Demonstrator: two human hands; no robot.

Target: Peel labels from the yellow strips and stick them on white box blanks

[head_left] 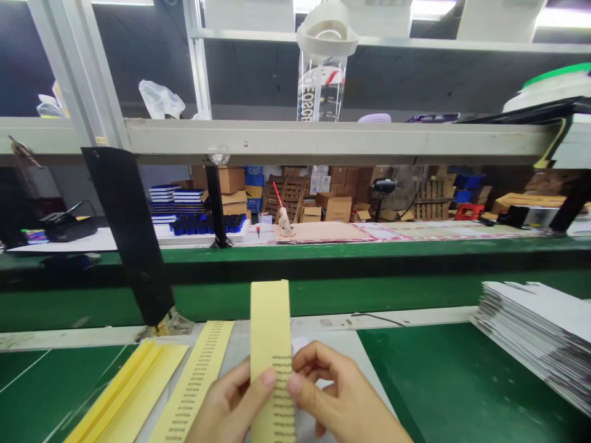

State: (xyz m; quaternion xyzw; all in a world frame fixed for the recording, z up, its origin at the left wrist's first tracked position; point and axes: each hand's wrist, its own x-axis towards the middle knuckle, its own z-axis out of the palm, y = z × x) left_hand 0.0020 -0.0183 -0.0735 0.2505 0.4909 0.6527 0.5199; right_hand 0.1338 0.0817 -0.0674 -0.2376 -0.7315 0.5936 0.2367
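A long yellow strip of printed labels [270,320] stands upright in front of me, with rows of small dark text down its lower right side. My left hand [231,400] is closed on the strip, its thumb flat on the front and its fingers behind. At the right edge, my right hand [339,394] has thumb and forefinger pinched together beside the text; any single label between the fingertips is too small to make out. To the left lie another printed yellow label strip [198,375] and several folded yellow strips [133,394].
A stack of white flat cards or boxes [535,332] stands on the green table mat [443,369] at right. Ahead runs a green conveyor belt [323,295]. A black-wrapped post [132,240] rises at left. Overhead, a shelf beam [392,141] carries a clear bottle [323,80].
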